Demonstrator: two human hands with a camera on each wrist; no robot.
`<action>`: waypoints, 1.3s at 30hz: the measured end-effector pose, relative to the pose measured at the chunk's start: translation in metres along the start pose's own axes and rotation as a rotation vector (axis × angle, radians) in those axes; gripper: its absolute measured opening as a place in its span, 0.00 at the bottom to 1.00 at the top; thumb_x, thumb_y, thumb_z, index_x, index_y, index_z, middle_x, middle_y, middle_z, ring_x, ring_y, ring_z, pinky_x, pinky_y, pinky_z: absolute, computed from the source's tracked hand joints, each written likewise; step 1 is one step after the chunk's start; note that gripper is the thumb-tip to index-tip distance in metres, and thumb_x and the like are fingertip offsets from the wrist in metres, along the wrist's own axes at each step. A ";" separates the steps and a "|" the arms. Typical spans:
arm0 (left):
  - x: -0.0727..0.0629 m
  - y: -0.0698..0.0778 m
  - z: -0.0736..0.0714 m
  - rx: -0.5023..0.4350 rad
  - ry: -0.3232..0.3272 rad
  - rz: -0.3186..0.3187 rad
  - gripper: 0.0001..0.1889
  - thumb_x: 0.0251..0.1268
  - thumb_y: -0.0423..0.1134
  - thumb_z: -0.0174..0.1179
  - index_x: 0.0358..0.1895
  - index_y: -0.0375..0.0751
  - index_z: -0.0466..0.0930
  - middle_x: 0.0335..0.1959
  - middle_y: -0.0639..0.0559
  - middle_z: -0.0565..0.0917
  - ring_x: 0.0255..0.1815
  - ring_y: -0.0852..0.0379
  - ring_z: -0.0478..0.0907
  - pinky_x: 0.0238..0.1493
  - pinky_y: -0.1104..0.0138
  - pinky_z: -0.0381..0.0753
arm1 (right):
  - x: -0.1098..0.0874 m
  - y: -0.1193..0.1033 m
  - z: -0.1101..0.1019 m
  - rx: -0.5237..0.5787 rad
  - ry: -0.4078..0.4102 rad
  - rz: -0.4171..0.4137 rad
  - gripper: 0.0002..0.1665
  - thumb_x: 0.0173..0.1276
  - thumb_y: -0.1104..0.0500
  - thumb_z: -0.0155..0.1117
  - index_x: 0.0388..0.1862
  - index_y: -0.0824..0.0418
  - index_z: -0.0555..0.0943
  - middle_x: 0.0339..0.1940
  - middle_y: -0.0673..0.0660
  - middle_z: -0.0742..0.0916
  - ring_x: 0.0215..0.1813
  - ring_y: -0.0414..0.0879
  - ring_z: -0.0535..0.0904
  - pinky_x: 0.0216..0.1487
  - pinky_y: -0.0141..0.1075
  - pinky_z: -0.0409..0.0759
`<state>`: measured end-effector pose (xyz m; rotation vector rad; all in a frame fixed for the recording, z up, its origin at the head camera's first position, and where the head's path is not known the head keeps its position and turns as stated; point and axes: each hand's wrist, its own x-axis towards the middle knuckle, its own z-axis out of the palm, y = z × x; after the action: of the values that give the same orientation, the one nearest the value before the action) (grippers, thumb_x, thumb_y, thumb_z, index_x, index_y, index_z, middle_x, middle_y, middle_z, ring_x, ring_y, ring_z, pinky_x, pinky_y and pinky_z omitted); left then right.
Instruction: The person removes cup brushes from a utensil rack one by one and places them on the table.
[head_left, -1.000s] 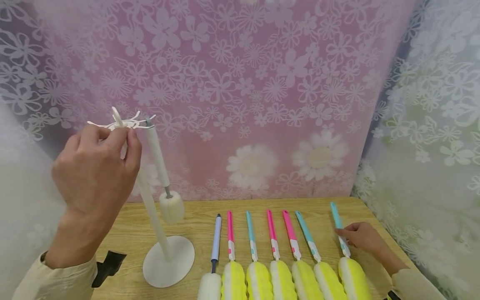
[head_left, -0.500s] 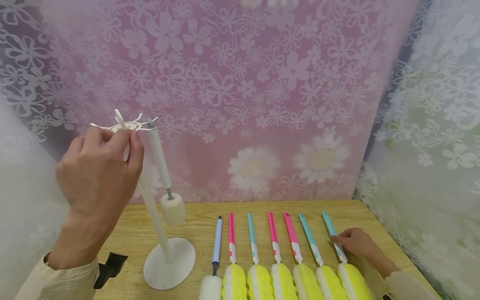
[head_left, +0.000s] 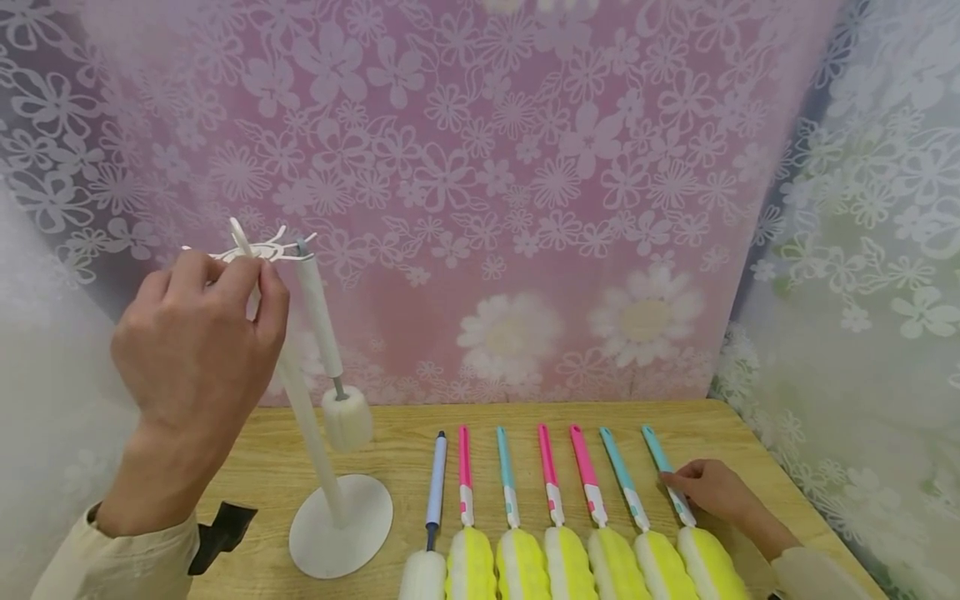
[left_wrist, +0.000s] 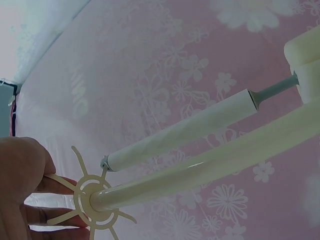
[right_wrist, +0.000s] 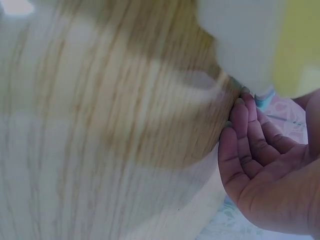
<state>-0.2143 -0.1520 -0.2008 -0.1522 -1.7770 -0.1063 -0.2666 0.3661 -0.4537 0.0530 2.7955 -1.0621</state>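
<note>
My left hand (head_left: 198,333) pinches the top of a white hook rack, at its ring of curved hooks (left_wrist: 95,201). A white-handled sponge brush (head_left: 318,317) hangs from one hook, its round white head (head_left: 347,419) clear of the table. At the right, my right hand (head_left: 716,492) holds the teal and white handle of a bottle brush (head_left: 658,450) between thumb and fingers. That brush has a yellow and white sponge head (head_left: 708,567) and lies at the end of a row. In the right wrist view the fingers (right_wrist: 234,150) are down at the wooden surface.
Several more sponge brushes lie side by side, with pink handles (head_left: 465,458), teal handles (head_left: 506,458) and one lilac handle (head_left: 437,479). The rack's round white base (head_left: 341,550) stands on the wooden table (head_left: 408,417). A flowered pink curtain (head_left: 420,167) hangs behind.
The right hand has shifted the end brush's handle leftward, towards its neighbour, and then come to a stop. The left hand keeps its hold on the rack, and the view has tilted slightly.
</note>
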 end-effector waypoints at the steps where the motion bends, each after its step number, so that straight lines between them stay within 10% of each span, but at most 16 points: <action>1: 0.000 0.000 0.000 -0.004 0.000 0.002 0.22 0.70 0.47 0.42 0.31 0.35 0.81 0.26 0.37 0.76 0.22 0.35 0.69 0.18 0.48 0.65 | -0.001 0.000 -0.001 0.000 0.004 0.006 0.28 0.70 0.45 0.56 0.42 0.73 0.79 0.28 0.54 0.81 0.28 0.46 0.75 0.30 0.40 0.75; 10: 0.000 -0.003 -0.004 -0.072 -0.021 -0.026 0.18 0.67 0.43 0.46 0.39 0.37 0.84 0.28 0.36 0.78 0.23 0.35 0.70 0.22 0.46 0.66 | -0.002 0.001 -0.013 0.064 0.020 0.029 0.37 0.72 0.40 0.50 0.51 0.77 0.73 0.36 0.57 0.84 0.38 0.51 0.81 0.37 0.44 0.80; 21: 0.002 -0.005 -0.009 -0.094 -0.040 -0.017 0.13 0.66 0.40 0.48 0.39 0.36 0.80 0.25 0.35 0.76 0.21 0.35 0.69 0.21 0.46 0.66 | -0.017 -0.037 -0.025 0.068 0.097 -0.134 0.35 0.74 0.43 0.48 0.59 0.75 0.70 0.43 0.62 0.84 0.45 0.57 0.81 0.44 0.46 0.80; 39: 0.001 -0.017 -0.016 -0.082 -0.166 0.163 0.19 0.56 0.26 0.48 0.48 0.40 0.82 0.33 0.29 0.79 0.31 0.31 0.73 0.29 0.46 0.72 | -0.037 -0.107 -0.017 0.191 0.170 -0.300 0.28 0.74 0.45 0.51 0.56 0.69 0.76 0.42 0.56 0.85 0.44 0.47 0.82 0.43 0.34 0.80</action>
<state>-0.2017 -0.1708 -0.1965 -0.3735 -1.9188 -0.0504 -0.2417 0.2980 -0.3656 -0.2753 2.9048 -1.4546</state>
